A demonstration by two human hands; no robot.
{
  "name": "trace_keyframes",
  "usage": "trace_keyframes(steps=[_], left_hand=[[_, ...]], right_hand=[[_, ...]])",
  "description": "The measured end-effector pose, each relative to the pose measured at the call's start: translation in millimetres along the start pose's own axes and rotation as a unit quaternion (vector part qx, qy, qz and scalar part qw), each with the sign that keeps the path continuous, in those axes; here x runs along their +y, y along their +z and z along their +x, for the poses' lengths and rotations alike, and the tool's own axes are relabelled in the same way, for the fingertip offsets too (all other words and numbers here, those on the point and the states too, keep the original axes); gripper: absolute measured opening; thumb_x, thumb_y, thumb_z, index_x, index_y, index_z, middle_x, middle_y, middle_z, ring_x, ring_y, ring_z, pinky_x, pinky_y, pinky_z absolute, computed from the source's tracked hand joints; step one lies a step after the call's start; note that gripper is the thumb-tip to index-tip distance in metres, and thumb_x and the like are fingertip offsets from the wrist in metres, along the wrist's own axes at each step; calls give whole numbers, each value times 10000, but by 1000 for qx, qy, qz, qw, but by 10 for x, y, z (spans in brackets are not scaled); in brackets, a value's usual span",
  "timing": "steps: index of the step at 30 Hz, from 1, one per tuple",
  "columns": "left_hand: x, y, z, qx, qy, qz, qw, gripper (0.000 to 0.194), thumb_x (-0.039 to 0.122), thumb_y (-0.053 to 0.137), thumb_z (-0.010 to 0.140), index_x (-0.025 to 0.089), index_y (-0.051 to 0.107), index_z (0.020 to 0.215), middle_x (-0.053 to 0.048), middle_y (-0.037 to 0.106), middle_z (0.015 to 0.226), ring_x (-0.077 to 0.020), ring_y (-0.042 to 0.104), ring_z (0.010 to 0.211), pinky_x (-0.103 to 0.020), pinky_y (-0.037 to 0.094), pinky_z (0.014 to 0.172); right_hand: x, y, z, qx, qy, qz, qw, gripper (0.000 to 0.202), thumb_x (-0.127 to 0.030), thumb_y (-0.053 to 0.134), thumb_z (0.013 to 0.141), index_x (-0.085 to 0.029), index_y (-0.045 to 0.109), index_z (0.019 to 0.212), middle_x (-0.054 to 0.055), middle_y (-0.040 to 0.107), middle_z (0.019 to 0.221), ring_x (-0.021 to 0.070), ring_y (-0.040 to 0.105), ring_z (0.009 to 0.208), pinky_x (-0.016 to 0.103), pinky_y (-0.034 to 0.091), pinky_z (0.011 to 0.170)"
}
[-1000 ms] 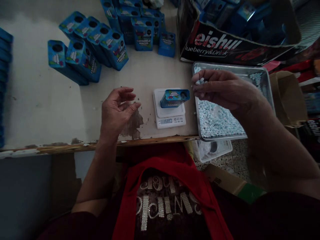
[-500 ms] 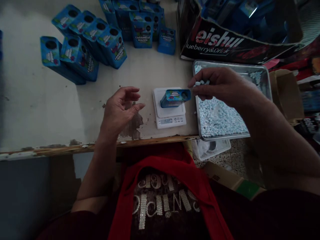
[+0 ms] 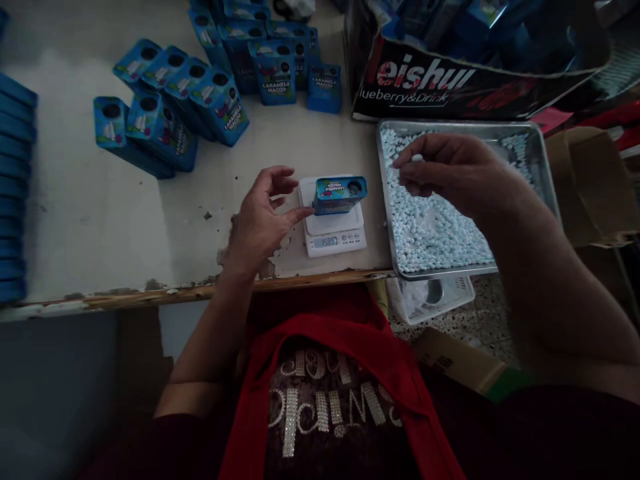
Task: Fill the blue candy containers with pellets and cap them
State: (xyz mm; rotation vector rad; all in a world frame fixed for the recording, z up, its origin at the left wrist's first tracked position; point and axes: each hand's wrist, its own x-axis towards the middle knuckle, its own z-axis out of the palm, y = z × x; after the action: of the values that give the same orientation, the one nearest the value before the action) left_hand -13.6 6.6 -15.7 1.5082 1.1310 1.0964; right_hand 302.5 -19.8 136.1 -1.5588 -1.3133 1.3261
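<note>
A white kitchen scale (image 3: 336,241) with a digital display carries an upright blue candy box (image 3: 340,200), whose top has a round dark hole. My left hand (image 3: 267,213) is open beside the scale, its thumb tip at the box's left side; whether it touches cannot be made out. Over a metal tray (image 3: 387,230) of small pale-blue candies (image 3: 430,233), my right hand (image 3: 445,167) is closed in a pinch. At least one pale candy (image 3: 417,159) shows between its fingers; the palm is hidden.
Several upright blue boxes (image 3: 220,100) stand in groups at the back. A row of blue boxes (image 3: 15,193) lines the left edge. Behind the tray is a black carton (image 3: 410,87) holding blue packs. A white plastic basket (image 3: 463,291) sits below the worn table edge (image 3: 170,293).
My left hand has moved right, up to the box. My right hand has drawn back from the box over the tray, with fewer candies showing in its fingers. The view has shifted.
</note>
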Motion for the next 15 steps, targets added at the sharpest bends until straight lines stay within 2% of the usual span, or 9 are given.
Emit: trace_keyframes(steps=[3, 5, 6, 9, 12, 15], left_hand=[[-37, 230, 49, -18, 22, -7, 1000, 660, 456, 1059, 803, 285, 691, 1324, -91, 783, 1343, -312, 760, 1312, -491, 636, 1152], [-31, 357, 105, -44, 38, -13, 998, 548, 475, 1006, 875, 266, 714, 1288, -81, 796, 1272, -296, 783, 1238, -460, 641, 1127], [-7, 410, 145, -56, 51, -12, 997, 494, 477, 973, 913, 258, 727, 1281, -78, 799, 1241, -290, 789, 1200, -446, 644, 1112], [178, 556, 309, -96, 131, 45, 986, 391, 420, 899, 983, 255, 774, 1314, -88, 803, 1266, -303, 766, 1208, -452, 621, 1137], [491, 775, 474, -149, 251, 156, 944, 293, 320, 816, 1032, 293, 826, 1324, -95, 803, 1317, -341, 711, 1275, -532, 533, 1247], [746, 1081, 557, -194, 347, 226, 889, 301, 237, 693, 1087, 352, 854, 1314, -83, 802, 1352, -361, 662, 1367, -598, 425, 1322]], right_hand=[[273, -285, -105, 44, -43, -55, 997, 171, -90, 931, 858, -215, 862, 952, 64, 819, 1010, 192, 744, 981, 280, 629, 812], [533, -382, -158, 100, -55, -61, 992, 261, -98, 989, 758, -241, 861, 935, 66, 839, 1183, 251, 747, 1204, 318, 644, 912], [669, -382, -175, 133, -50, -37, 989, 274, -132, 1008, 743, -249, 854, 937, 61, 840, 1211, 258, 747, 1235, 325, 645, 926], [1015, -202, -179, 195, 15, 137, 971, 194, -336, 966, 879, -248, 819, 971, 49, 839, 1072, 202, 791, 1049, 304, 650, 884], [1180, 59, -122, 166, 100, 344, 919, 266, -487, 853, 1009, -238, 758, 990, 55, 822, 964, 190, 795, 905, 309, 672, 828], [1218, 174, -60, 127, 121, 479, 860, 279, -523, 729, 1095, -252, 713, 1031, 41, 805, 919, 209, 777, 856, 343, 695, 798]])
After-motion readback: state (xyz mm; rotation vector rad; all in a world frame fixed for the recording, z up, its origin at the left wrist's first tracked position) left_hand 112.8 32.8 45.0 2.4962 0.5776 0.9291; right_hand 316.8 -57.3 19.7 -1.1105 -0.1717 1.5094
